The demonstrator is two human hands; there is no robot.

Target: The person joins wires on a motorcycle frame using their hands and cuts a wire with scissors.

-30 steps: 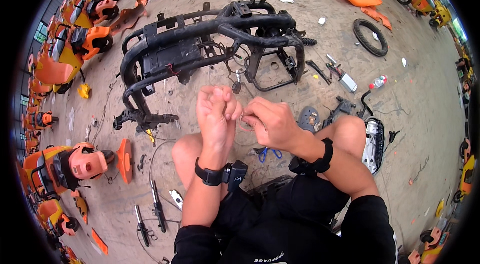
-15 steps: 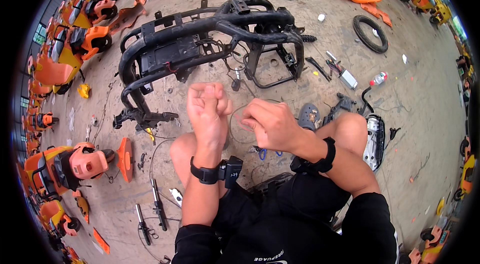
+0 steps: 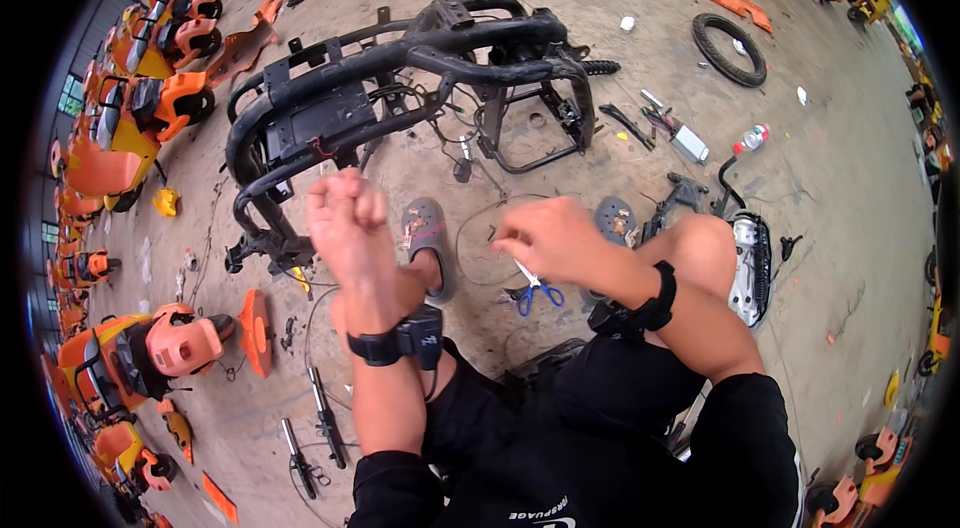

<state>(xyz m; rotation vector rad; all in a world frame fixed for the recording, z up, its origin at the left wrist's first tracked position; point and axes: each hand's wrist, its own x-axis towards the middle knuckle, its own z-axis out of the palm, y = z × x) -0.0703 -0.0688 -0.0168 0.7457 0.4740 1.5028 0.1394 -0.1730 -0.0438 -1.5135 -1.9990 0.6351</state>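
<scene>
My left hand (image 3: 348,223) is raised in front of the near tube of a black scooter frame (image 3: 400,63), its fingers curled in and smeared by motion. Whatever it may hold does not show. My right hand (image 3: 548,240) hovers to the right, wrist bent and fingertips pinched together; I cannot make out anything between them. Below the right hand lies a pair of scissors (image 3: 540,298) with blue handles, on the floor between my feet. A thin dark cable (image 3: 462,246) loops on the floor between the two hands.
Two shock absorbers (image 3: 326,418) lie at lower left, near an orange panel (image 3: 255,332). To the right are a silver controller box (image 3: 690,143), a bottle (image 3: 750,138), a tyre (image 3: 729,50) and a silver-and-black part (image 3: 748,268). Rows of scooters (image 3: 160,128) line the sides.
My hands have drawn apart: the left moved left and down, the right slightly right and down. My left shoe and the scissors now show between them. The view has shifted a little.
</scene>
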